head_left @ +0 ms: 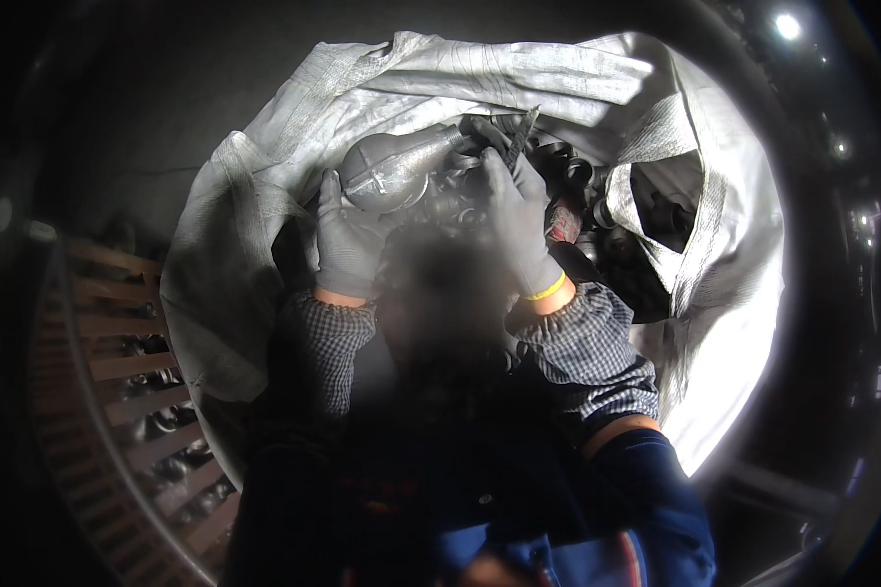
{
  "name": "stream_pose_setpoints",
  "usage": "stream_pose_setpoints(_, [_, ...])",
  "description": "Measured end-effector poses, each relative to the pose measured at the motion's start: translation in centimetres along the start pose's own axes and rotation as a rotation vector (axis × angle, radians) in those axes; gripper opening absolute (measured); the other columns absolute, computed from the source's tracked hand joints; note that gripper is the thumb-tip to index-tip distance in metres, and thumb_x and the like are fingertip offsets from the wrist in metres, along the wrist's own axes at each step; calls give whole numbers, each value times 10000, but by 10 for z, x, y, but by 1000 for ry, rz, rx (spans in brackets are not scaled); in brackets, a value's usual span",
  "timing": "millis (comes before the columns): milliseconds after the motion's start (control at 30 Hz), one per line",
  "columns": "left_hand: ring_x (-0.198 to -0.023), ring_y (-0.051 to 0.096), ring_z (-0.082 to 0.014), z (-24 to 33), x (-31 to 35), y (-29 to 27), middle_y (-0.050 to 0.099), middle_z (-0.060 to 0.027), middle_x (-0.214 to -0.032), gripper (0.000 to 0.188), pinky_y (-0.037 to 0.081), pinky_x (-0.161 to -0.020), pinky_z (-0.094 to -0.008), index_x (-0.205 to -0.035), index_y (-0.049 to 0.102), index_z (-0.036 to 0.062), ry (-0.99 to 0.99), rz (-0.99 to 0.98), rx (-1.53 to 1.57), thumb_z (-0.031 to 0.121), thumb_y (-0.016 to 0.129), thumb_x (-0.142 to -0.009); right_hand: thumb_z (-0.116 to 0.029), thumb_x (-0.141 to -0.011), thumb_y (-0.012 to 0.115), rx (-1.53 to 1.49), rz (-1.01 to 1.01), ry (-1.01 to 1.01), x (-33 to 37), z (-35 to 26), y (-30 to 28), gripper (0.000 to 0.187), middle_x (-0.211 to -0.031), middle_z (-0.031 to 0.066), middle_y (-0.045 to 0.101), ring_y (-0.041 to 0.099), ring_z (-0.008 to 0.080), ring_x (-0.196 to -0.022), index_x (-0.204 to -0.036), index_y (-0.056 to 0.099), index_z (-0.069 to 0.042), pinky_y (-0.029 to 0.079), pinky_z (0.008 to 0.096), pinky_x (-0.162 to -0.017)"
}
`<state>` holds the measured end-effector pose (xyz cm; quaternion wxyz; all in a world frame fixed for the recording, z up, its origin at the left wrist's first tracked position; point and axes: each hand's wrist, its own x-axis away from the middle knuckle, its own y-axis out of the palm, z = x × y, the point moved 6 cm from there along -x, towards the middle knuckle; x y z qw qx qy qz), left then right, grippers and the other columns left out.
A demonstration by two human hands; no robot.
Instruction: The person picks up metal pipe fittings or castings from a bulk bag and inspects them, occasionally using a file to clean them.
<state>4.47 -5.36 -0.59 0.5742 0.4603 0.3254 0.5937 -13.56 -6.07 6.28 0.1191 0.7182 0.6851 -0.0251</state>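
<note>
My left hand (347,235), in a grey glove, grips the rounded end of a large grey metal casting (387,168). The casting has a bulb-shaped body with a raised seam and tapers to a neck pointing right. Some of the left fingers are hidden behind it. Close to the neck, my right hand (521,210), also gloved, is closed around a narrow flat grey bar that looks like a file (522,137), its tip pointing up. Smaller metal parts (450,205) lie under and beside the casting.
A large white woven bag (519,73) surrounds the parts, with a strap loop (700,225) at its right. Inside, a red-marked piece (564,221) lies near my right wrist. At lower left stands a brown slatted crate (132,367) with metal parts inside. A dark blur covers the centre.
</note>
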Motion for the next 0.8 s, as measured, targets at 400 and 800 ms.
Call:
stream_pose_setpoints(400, [-1184,504,-304,7,9,22,478,-169,-1308,547,450,-964,-497,-1310,405,7,189,-51,-202,426,414,-958,-126,-921,522,438,-337,-112,30,-30,13,450,-1279,253,492,490,340,-1203,-1332,415,22,390,387,-997])
stream_pose_setpoints(800, [-1140,526,-213,24,12,27,510,-123,-1277,439,437,-978,-379,-1278,447,-11,382,-61,-339,315,352,-1000,-27,-877,529,665,-522,-189,46,-29,21,462,-1212,151,583,578,278,-1097,-1329,480,-106,465,339,-901])
